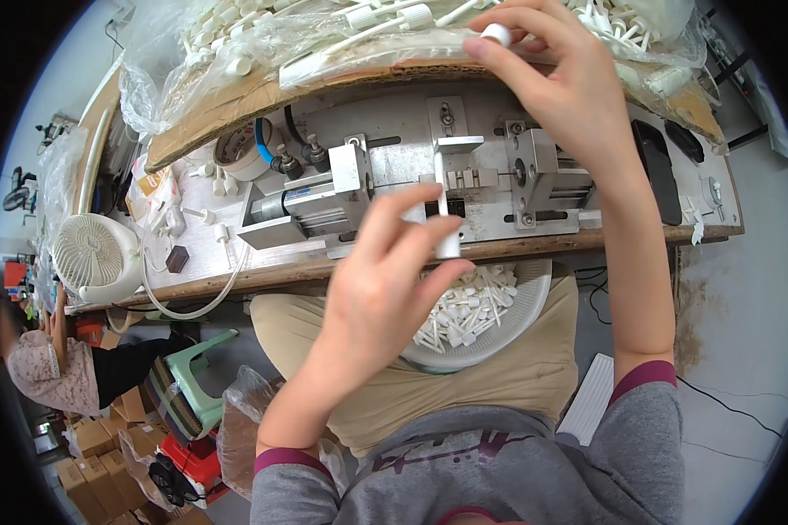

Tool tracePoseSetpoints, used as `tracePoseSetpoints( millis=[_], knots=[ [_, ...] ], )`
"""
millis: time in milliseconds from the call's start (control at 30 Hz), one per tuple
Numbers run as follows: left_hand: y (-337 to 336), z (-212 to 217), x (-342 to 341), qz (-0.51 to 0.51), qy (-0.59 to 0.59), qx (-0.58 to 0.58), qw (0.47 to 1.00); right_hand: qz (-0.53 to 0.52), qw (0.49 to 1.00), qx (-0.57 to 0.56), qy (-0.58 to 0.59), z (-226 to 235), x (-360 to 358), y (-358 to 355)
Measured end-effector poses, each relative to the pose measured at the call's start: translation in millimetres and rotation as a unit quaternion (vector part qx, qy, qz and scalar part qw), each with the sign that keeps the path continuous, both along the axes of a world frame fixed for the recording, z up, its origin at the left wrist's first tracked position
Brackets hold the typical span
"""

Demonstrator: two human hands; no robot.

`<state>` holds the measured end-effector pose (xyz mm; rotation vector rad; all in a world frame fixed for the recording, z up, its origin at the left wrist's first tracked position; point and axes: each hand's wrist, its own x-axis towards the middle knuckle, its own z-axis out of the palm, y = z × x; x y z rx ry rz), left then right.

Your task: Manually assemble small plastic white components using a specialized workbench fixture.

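Pump stem pinched by left hand, cap by right hand; light, rigid plastic, likely slippery, best gripped at collar

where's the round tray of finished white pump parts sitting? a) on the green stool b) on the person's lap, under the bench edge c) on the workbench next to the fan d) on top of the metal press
b: the round tray heaped with white parts rests on the person's lap, just below the front edge of the workbench, beside the left hand.
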<state>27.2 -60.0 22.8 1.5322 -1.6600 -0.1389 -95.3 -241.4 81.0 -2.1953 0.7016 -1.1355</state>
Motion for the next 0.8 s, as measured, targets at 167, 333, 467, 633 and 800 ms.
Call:
tracePoseSetpoints(
  millis=[167, 333, 467, 633, 800],
  knots=[
    [0, -21, -4, 0.029, -0.195, 0.026, 0.98, 0.062, 0.979, 0.027, -0.19, -11, 0, 14],
    [-14, -14, 0, 0.031, -0.215, 0.033, 0.976, 0.022, 0.983, 0.055, -0.176, 2, -8, 49],
    [-11, -14, 5, 0.02, -0.215, 0.037, 0.976, 0.063, 0.996, -0.046, -0.046, -27, -36, 47],
    [-16, 27, 22, -0.035, -0.047, 0.056, 0.997, 0.01, 0.986, -0.155, 0.054, -57, -57, 77],
    [-70, 69, 47, 0.076, -0.058, -0.129, 0.987, 0.007, 0.965, -0.205, 0.162, -78, -55, 96]
  ],
)
